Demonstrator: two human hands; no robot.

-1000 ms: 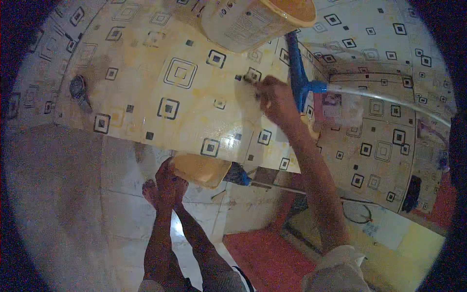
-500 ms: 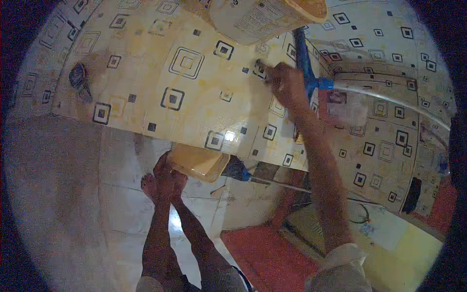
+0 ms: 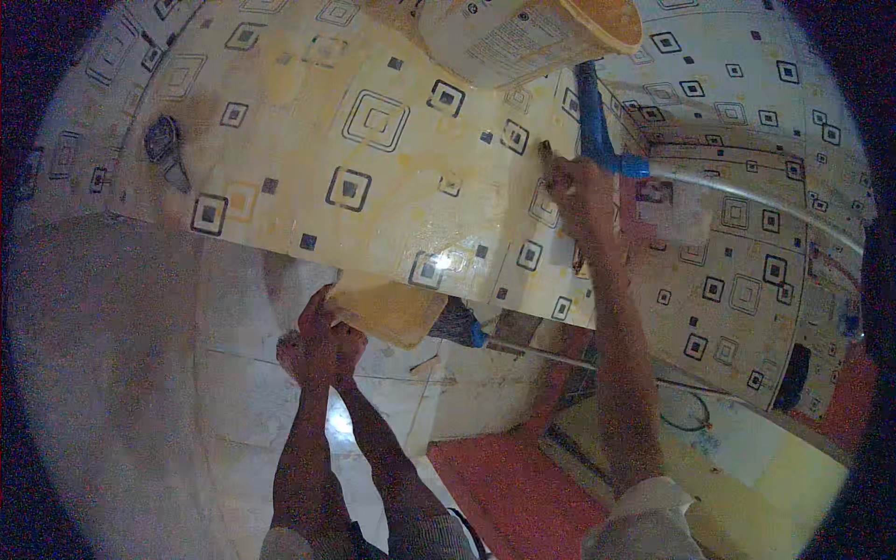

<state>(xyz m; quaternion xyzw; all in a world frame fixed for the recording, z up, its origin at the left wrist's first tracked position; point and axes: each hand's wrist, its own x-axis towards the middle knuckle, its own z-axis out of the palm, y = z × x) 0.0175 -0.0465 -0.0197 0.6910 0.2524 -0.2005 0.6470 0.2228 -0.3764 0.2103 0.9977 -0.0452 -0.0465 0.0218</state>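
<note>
A tabletop with a squares pattern [image 3: 401, 168] is wet and streaked with yellow. Over its right part is my right hand [image 3: 571, 187], closed, with a small dark object [image 3: 546, 154] at its fingertips; its kind is unclear. Below the table's near edge is a yellow-orange plastic tub [image 3: 392, 313], its far side hidden by the edge. My left hand [image 3: 319, 308] grips the tub's left side, its fingers partly hidden. A large whitish bucket with an orange rim [image 3: 523, 42] stands at the far side of the table.
A blue squeegee head [image 3: 597, 121] on a white pole [image 3: 737, 179] lies at the right. Below the table is a dark-bristled brush [image 3: 453, 322] with a blue collar. A dark object [image 3: 163, 140] lies on the table's left. My feet [image 3: 345, 345] stand on pale tiles, near a red surface [image 3: 513, 485].
My right hand has moved right and slightly nearer over the tabletop. My left hand keeps its hold on the tub. The whole view has shifted slightly.
</note>
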